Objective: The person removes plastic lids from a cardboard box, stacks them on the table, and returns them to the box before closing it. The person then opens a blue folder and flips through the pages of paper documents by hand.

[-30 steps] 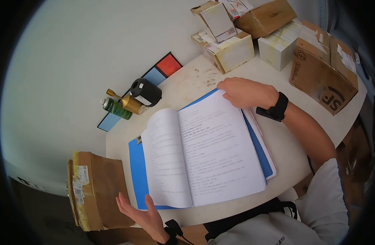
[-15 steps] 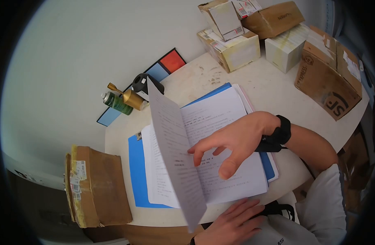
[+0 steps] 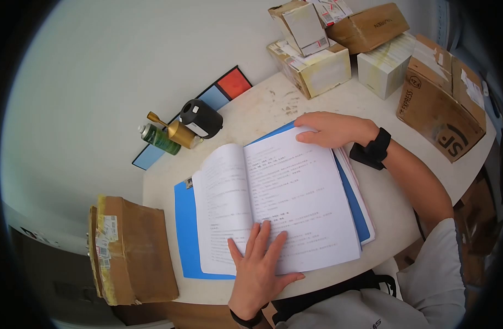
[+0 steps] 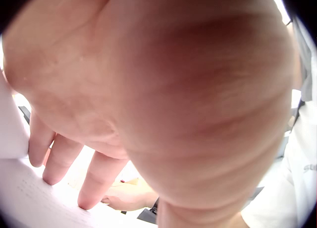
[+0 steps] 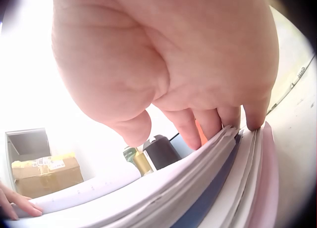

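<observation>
A thick stack of printed pages (image 3: 300,208) lies spread in a blue clip folder (image 3: 186,230), its left-hand pages curling up at the spine. My left hand (image 3: 257,268) rests on the lower part of the pages near the spine, fingers spread and fairly straight. At the top right corner of the stack is my right hand (image 3: 336,129). In the right wrist view, the fingers (image 5: 184,126) reach down to the page edges while the thumb (image 5: 136,131) is held apart above the paper. Under the folder, more papers with a pink edge (image 5: 267,173) show.
A cardboard box (image 3: 144,252) stands left of the folder. Behind it are a green can (image 3: 161,139), a gold container (image 3: 180,133) and a black cylinder (image 3: 203,118). White boxes (image 3: 385,66) and a large brown carton (image 3: 443,101) fill the table's far right.
A raised page has come down onto the left side. My right hand has moved from over the pages back up to the top right corner, and my left hand from the lap onto the paper.
</observation>
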`<state>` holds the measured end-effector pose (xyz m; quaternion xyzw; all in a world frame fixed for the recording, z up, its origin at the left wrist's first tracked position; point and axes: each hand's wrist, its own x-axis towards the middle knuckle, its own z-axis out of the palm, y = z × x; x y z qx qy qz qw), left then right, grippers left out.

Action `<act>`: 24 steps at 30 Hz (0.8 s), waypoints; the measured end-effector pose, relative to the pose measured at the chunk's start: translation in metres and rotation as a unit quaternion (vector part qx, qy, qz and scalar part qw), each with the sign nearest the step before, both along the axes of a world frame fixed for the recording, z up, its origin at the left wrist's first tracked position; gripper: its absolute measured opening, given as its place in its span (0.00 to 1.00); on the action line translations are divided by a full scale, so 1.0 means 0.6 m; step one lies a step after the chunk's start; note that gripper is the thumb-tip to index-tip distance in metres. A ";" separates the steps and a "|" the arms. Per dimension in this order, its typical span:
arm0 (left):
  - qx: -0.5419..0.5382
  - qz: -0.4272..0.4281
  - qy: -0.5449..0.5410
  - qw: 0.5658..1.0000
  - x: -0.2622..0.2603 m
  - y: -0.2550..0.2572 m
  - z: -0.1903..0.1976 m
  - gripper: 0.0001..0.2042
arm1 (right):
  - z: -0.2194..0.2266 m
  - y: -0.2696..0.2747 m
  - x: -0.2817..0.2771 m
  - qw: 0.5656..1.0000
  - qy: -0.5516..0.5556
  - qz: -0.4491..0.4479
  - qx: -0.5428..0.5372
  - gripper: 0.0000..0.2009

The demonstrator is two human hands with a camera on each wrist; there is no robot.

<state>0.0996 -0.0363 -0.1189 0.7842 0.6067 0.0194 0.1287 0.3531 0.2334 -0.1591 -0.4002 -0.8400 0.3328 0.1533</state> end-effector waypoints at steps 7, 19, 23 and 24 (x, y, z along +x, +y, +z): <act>0.003 0.014 -0.063 0.998 -0.017 0.001 0.000 0.35 | 0.025 0.002 0.011 0.998 0.021 -0.030 -0.049 0.25; 0.184 0.416 -0.287 0.843 -0.055 -0.009 -0.006 0.14 | 0.000 0.034 0.022 0.982 0.145 -0.120 0.011 0.18; 0.276 0.348 -0.129 0.886 -0.145 -0.047 -0.026 0.19 | -0.008 0.016 0.013 0.995 -0.003 -0.059 0.077 0.13; 0.315 0.372 -0.077 0.870 -0.156 -0.055 -0.028 0.23 | -0.008 0.012 0.007 0.991 -0.054 -0.023 0.117 0.11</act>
